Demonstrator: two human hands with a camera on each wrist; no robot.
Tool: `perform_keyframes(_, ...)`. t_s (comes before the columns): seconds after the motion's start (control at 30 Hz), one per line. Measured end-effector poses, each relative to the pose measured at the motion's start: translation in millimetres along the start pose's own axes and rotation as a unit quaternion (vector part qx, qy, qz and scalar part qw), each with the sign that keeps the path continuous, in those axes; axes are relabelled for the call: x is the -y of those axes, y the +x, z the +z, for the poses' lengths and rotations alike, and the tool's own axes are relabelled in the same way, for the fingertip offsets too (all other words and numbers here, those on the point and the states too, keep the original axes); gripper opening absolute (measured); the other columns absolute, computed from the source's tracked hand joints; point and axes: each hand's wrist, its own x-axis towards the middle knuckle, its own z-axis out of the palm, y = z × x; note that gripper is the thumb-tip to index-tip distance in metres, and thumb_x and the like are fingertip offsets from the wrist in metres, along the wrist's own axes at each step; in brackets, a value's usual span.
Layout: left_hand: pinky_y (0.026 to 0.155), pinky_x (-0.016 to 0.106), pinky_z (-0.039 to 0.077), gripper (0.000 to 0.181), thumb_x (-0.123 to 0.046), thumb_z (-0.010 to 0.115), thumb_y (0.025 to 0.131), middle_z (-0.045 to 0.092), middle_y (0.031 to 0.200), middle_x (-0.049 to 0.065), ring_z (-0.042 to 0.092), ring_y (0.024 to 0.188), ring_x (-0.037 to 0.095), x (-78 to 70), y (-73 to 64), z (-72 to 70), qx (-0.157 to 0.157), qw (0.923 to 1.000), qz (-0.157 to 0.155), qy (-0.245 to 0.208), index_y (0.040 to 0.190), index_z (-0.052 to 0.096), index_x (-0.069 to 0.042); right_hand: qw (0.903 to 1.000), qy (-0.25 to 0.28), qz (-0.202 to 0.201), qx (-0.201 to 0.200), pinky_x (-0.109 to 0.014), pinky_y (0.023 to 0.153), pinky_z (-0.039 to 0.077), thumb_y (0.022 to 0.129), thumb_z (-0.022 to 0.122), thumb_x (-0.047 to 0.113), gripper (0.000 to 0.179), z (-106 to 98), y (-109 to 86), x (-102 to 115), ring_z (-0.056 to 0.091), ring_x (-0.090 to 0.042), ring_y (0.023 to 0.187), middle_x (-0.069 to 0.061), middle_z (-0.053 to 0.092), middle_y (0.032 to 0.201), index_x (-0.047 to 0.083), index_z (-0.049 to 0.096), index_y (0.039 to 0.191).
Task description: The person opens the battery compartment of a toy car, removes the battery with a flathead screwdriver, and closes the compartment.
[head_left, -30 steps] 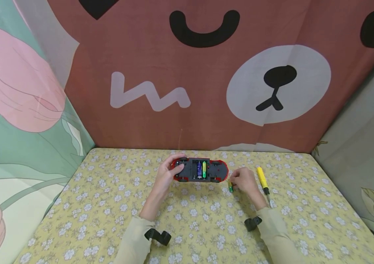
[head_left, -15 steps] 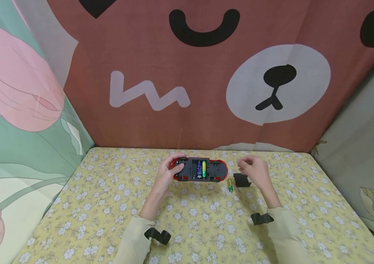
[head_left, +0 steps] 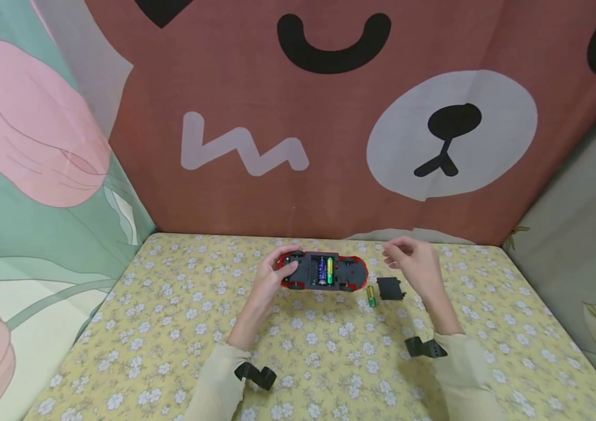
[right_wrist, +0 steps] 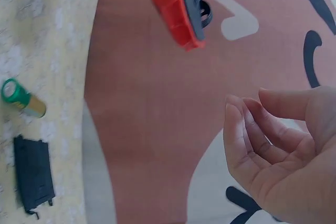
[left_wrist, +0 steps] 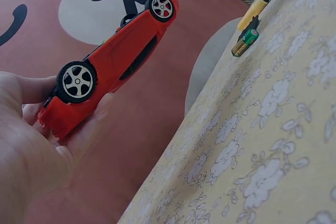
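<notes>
My left hand (head_left: pixel 269 280) grips the rear or front end of a red toy car (left_wrist: pixel 118 61), holding it upside down above the table. Its dark underside has a bare battery compartment, with a blue battery (head_left: pixel 322 271) and a green battery (head_left: pixel 330 271) side by side in it. My right hand (right_wrist: pixel 283 156) is raised to the right of the car, fingers loosely bent, thumb apart from them, nothing between. Below it on the cloth lie a loose green-and-gold battery (head_left: pixel 371 296) and a black battery cover (head_left: pixel 391 288).
A yellow-handled screwdriver (left_wrist: pixel 256 12) lies on the table beyond the loose battery; the right hand and forearm hide it in the head view. Flowered yellow cloth (head_left: pixel 319 362) covers the table. A printed curtain (head_left: pixel 256 204) hangs behind its far edge.
My right hand has lifted away from the loose battery and moved right and up, uncovering the black cover and hiding the screwdriver. The left hand keeps holding the car in place.
</notes>
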Motion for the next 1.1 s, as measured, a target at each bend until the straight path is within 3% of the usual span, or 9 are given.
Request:
perform_keyframes(0.2,0.086,0.030,0.053,0.039,-0.005,0.065,0.099,0.060,0.134,0.016,0.060,0.109,0.024,0.2,-0.8,-0.4,0.001,1.0000,0.001,-0.001,0.137,0.062,0.001,0.9994,-0.004,-0.032,0.010,-0.023,0.067,0.059,0.103,0.067,0.019,0.023,4,-0.7,16,0.069,-0.010,0.073,-0.016,0.075,0.092,-0.003,0.075,0.108)
perform_keyframes(0.33,0.085,0.030,0.054,0.042,-0.006,0.064,0.099,0.060,0.134,0.017,0.060,0.109,0.024,0.7,-0.6,-0.9,0.004,1.0000,0.001,0.003,0.139,0.059,0.004,0.9986,0.002,-0.050,0.015,-0.023,0.067,0.058,0.102,0.068,0.015,0.020,8,-1.2,24,0.071,-0.017,0.074,-0.017,0.074,0.091,-0.003,0.075,0.106)
perform_keyframes(0.53,0.086,0.030,0.053,0.041,-0.006,0.064,0.099,0.059,0.136,0.016,0.060,0.111,0.026,0.1,-0.5,-0.8,0.004,1.0000,0.002,0.007,0.138,0.060,0.003,0.9990,0.013,-0.037,0.023,-0.023,0.068,0.059,0.102,0.068,0.018,0.023,15,-2.7,31,0.073,-0.035,0.081,-0.018,0.074,0.093,-0.004,0.075,0.107)
perform_keyframes(0.7,0.085,0.030,0.054,0.038,-0.006,0.064,0.099,0.060,0.134,0.017,0.060,0.109,0.025,1.3,0.0,-1.1,0.004,1.0000,0.003,0.005,0.136,0.063,0.000,0.9985,0.005,-0.049,0.022,-0.024,0.067,0.059,0.101,0.069,0.014,0.017,24,-4.2,35,0.073,-0.031,0.078,-0.016,0.075,0.090,-0.001,0.076,0.103)
perform_keyframes(0.93,0.085,0.030,0.054,0.038,-0.005,0.065,0.099,0.060,0.134,0.017,0.060,0.109,0.023,1.9,0.3,-0.8,0.004,1.0000,0.002,0.003,0.136,0.063,0.001,0.9977,0.010,-0.052,0.041,-0.045,0.071,0.061,0.100,0.070,0.014,0.016,36,-8.4,43,0.071,-0.030,0.075,-0.015,0.074,0.088,0.000,0.076,0.102)
perform_keyframes(1.1,0.086,0.030,0.053,0.038,-0.006,0.065,0.098,0.060,0.135,0.016,0.060,0.110,0.024,2.5,0.8,-0.7,0.001,1.0000,0.003,0.007,0.136,0.063,0.001,0.9967,0.015,-0.053,0.059,-0.041,0.070,0.061,0.100,0.071,0.013,0.014,46,-12.5,46,0.072,-0.030,0.076,-0.015,0.074,0.090,0.000,0.076,0.103)
